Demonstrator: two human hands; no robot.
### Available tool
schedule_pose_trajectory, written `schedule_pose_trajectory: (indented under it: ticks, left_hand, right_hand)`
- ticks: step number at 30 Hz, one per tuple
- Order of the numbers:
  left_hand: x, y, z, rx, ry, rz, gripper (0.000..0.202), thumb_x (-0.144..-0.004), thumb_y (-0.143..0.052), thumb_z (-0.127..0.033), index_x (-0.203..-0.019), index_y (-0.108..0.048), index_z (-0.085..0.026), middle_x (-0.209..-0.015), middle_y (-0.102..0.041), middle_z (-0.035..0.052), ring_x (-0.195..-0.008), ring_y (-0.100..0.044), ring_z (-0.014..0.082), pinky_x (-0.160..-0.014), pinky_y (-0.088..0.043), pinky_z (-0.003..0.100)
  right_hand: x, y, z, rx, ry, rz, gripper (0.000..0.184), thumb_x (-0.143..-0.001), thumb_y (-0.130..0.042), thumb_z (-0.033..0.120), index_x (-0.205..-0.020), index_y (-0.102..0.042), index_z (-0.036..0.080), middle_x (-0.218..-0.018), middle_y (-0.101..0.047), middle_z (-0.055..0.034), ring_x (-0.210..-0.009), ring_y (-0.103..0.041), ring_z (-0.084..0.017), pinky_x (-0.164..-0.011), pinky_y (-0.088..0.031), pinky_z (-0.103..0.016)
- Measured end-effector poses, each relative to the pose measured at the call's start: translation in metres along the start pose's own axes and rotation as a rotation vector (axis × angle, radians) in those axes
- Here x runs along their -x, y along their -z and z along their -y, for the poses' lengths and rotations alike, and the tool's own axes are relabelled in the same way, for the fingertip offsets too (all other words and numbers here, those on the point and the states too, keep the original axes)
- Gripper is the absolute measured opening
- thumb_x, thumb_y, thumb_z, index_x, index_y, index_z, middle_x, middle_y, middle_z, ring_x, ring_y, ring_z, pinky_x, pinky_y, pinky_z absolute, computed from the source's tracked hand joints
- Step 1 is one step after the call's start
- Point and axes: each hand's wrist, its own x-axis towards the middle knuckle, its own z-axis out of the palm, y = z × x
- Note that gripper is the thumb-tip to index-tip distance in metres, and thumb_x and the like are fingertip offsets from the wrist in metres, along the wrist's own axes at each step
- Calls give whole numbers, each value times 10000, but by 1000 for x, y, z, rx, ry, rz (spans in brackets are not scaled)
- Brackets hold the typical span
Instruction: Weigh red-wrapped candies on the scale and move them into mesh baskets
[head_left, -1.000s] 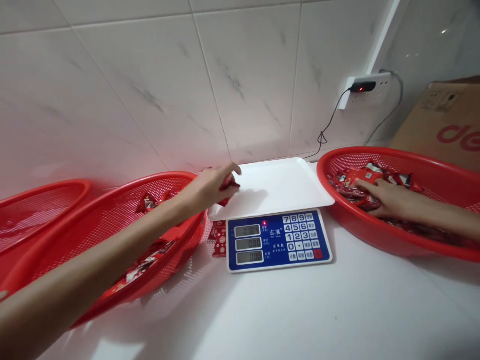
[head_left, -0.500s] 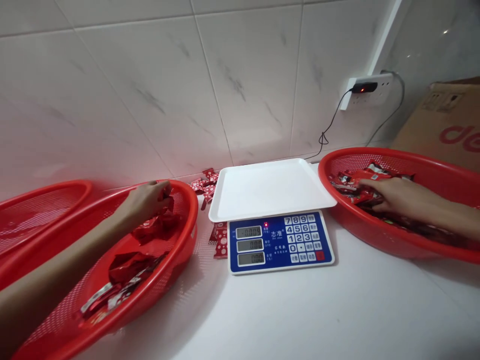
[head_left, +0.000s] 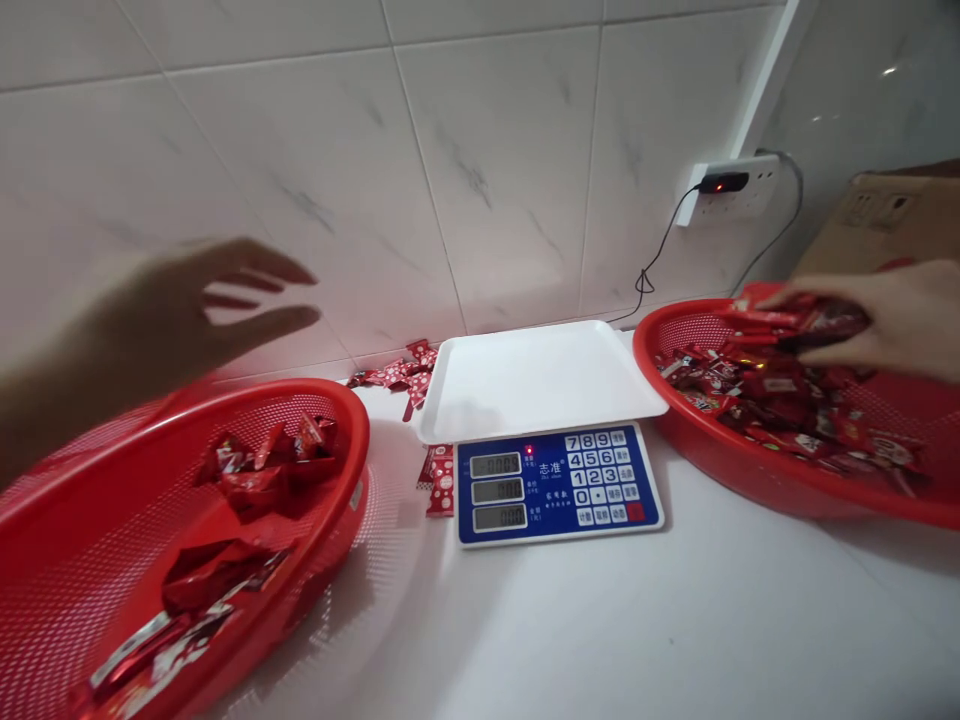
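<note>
My left hand is raised above the left red basket, fingers apart and holding nothing. Inside that basket lie several red-wrapped packets. At the right, my right hand grips a bunch of red packets just over the right red basket. More red packets lie heaped in that basket. Between the baskets stands a blue and white digital scale, and its white tray bears nothing.
Small red dotted packets lie by the tiled wall, and other dotted packets beside the scale. A cardboard box stands behind the right basket. A cable runs from the wall socket down behind the scale.
My left hand has lifted out of the left basket and opened. My right hand has risen with red packets in it. The left basket has shifted left and nearer.
</note>
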Motion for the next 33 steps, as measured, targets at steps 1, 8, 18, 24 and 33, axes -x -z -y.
schedule_pose_trajectory:
  ticks: [1,8,18,24,33]
  left_hand:
    - [-9,0,-27,35,-38,25,491,-798,-651,-600,-1074,-667,-194,-1031,-666,-59,-952,-626,156,-901,-492,339]
    - [-78,-52,-169,221,-172,194,255,-913,-696,-246,-1139,-711,-130,-1038,-718,23,-917,-671,143,-761,-476,253]
    - [-74,-97,-183,527,-203,165,110,-919,-690,-231,-1017,-708,-184,-905,-733,6,-933,-716,185,-831,-543,305]
    - [-9,-85,-149,693,-304,-191,104,-953,-686,-312,-1013,-665,-229,-1094,-757,27,-1077,-711,192,-992,-559,320]
    - [11,-96,-148,442,-302,-178,71,-952,-665,-226,-1021,-661,-238,-1097,-759,3,-1090,-704,195,-1035,-538,343]
  right_hand:
    - [-1,11,12,-33,-15,-36,513,-778,-777,323,-1282,-694,274,-992,-770,-97,-928,-713,-327,-728,-497,-362]
    - [-24,5,128,-552,461,107,510,-787,-757,240,-1288,-671,211,-1088,-758,-31,-943,-717,-206,-771,-562,-288]
    - [-40,9,176,-667,553,145,342,-736,-754,106,-1064,-776,199,-927,-766,-1,-882,-727,-182,-784,-596,-296]
    - [-24,-8,149,-1307,399,-323,286,-787,-735,109,-1058,-760,196,-1015,-767,-44,-1024,-731,-228,-895,-626,-381]
    - [-28,-33,149,-1304,330,-310,264,-780,-765,150,-1038,-757,203,-980,-751,-44,-976,-731,-223,-883,-630,-391]
